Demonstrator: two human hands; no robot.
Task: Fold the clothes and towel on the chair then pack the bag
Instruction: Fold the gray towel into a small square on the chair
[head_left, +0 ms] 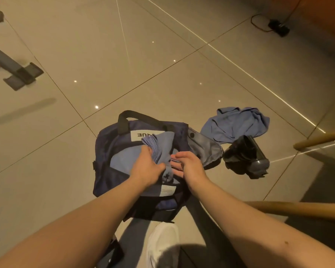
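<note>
On glossy beige tiled floor (124,74): navy woven-fabric bag (108,144), top open, black webbing handle (123,122) arched at far edge, white rectangular label (140,135) just below it. Folded blue-grey soft cloth bundle (159,144) in the bag opening, layered edges fanned at top. Left hand (147,169) on the bundle's near side, grip curled round the layers. Right hand (190,165) just beside it, grip spread, fingers near straight, touching pale cloth inside the opening. Crumpled blue-grey garment (234,124) on floor right of bag. Glossy black wrinkled item (246,157) touching garment's near edge, type unclear. Round pale wooden chair rails (298,209) at right edge. White shoe (162,244) just below bag
</note>
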